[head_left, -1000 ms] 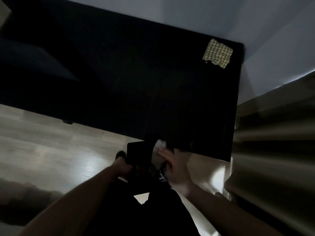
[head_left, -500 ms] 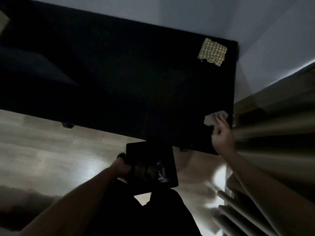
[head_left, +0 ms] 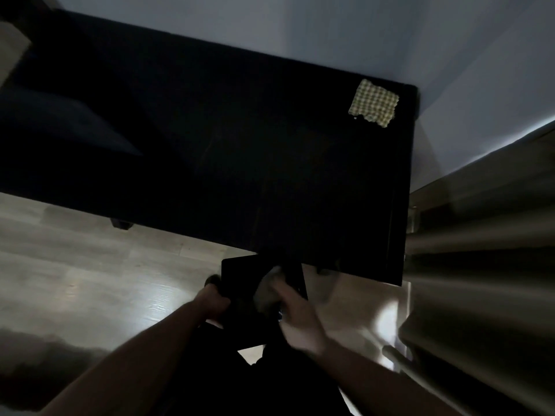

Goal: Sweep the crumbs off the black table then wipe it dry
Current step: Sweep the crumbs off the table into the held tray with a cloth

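Observation:
The black table (head_left: 240, 151) fills the upper middle of the dim head view. A yellow checked cloth (head_left: 374, 103) lies flat on its far right corner. Just below the table's near edge, my left hand (head_left: 213, 301) grips the left side of a black tray (head_left: 240, 274). My right hand (head_left: 295, 316) holds a pale crumpled wipe (head_left: 268, 288) over the tray. The tray's contents are too dark to make out.
Pale wooden floor (head_left: 90, 280) lies to the left under the table edge. A table leg (head_left: 121, 223) stands at the near side. Beige pleated curtains (head_left: 480, 265) hang close on the right. A bluish wall (head_left: 390, 40) is behind the table.
My right hand swung from the tray out to the table's near right edge with the wipe, then back over the tray. My left hand kept holding the tray.

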### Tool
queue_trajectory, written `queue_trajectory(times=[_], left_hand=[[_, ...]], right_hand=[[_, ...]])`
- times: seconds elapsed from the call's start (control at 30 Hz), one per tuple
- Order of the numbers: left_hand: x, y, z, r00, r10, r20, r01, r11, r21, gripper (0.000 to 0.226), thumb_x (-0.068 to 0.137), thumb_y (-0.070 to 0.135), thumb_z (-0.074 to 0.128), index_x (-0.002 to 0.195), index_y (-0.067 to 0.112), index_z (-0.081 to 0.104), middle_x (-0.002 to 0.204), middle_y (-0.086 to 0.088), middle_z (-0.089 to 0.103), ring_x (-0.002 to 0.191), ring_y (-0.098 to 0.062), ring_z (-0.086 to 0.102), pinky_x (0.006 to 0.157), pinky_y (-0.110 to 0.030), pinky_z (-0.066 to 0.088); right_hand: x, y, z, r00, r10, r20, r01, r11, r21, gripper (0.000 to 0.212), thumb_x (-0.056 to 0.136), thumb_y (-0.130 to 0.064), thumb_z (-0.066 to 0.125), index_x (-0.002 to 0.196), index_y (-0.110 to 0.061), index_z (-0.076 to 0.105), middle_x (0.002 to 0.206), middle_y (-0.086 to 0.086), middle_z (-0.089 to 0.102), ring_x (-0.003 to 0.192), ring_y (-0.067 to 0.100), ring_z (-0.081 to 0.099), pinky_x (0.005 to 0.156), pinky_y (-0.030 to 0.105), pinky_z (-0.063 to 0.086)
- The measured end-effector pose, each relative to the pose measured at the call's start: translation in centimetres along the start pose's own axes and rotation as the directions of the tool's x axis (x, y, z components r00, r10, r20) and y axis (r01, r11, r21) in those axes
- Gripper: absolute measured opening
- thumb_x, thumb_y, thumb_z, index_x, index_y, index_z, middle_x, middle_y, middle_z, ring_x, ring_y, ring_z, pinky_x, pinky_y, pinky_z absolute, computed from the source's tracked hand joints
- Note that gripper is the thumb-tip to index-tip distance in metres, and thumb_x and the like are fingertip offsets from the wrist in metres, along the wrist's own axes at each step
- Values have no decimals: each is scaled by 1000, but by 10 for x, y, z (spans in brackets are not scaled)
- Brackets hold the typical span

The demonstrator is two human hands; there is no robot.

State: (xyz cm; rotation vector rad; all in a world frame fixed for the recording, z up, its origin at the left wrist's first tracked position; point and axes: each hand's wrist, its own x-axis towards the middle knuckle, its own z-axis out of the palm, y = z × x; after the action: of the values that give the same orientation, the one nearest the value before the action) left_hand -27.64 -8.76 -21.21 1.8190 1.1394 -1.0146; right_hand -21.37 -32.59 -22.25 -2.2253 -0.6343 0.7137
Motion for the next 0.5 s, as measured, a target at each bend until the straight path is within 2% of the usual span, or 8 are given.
queue_trajectory(times=[0.07,0.1,0.17,0.23,0.3,0.37,0.4,0.5], left_hand=[[-1,-4,-1,1000,-14,22,14,999,-34,28,88,15,63,109,-3,70,110,-23,75,105,-35,73,88,-38,58],[-3,-6,-3,999,-13,30,14,999,-52,30,88,14,63,111,-4,71,110,-24,75,103,-35,74,88,-39,59],[-10,-10,-6,999,-26,43,30,995,-98,25,90,11,61,108,-2,71,106,-21,75,92,-35,76,82,-43,64],[-22,-13,-9,998,-48,27,52,984,-169,7,92,6,58,94,4,65,94,-16,72,73,-32,73,63,-40,64],[-27,-22,-11,998,-67,3,65,968,-243,10,90,2,57,82,4,64,78,-16,70,62,-33,73,51,-37,61],[-35,-34,-15,996,-94,-11,88,958,-273,13,88,3,60,76,0,66,69,-16,69,56,-31,73,44,-30,56],[-39,-43,-18,993,-114,-17,105,956,-273,15,87,4,62,73,1,66,66,-15,69,54,-28,72,42,-26,54],[-43,-71,-33,991,-131,-12,121,943,-309,12,83,8,65,74,2,69,66,-14,71,52,-23,71,45,-28,57]], right_hand=[[-20,-15,9,990,-100,95,93,993,71,52,110,-38,30,142,-11,62,155,-1,49,144,10,46,120,21,32],[-22,-16,8,992,-89,87,82,993,85,52,108,-38,31,143,-12,61,155,-3,50,144,6,45,120,22,34],[-19,-30,-12,997,17,70,-30,982,187,48,98,-18,45,145,-18,59,155,-8,49,145,-1,41,120,21,33],[-12,-35,-38,998,67,-5,-65,974,218,58,93,1,50,144,-25,58,155,-12,49,145,-4,39,120,16,29],[-7,-36,-62,995,95,-39,-83,970,229,52,97,-4,54,142,-28,60,153,-15,52,144,-6,40,119,15,30],[-5,-39,-79,992,106,-65,-88,966,242,42,99,-31,53,141,-32,60,150,-18,53,142,-8,41,119,17,32],[-4,-42,-84,991,116,-67,-96,966,241,42,99,-37,51,140,-33,59,148,-19,53,141,-9,41,119,16,32],[-1,-55,-78,988,108,-113,-83,975,206,41,105,-11,52,143,-24,59,146,-20,55,141,-6,44,119,18,34]])
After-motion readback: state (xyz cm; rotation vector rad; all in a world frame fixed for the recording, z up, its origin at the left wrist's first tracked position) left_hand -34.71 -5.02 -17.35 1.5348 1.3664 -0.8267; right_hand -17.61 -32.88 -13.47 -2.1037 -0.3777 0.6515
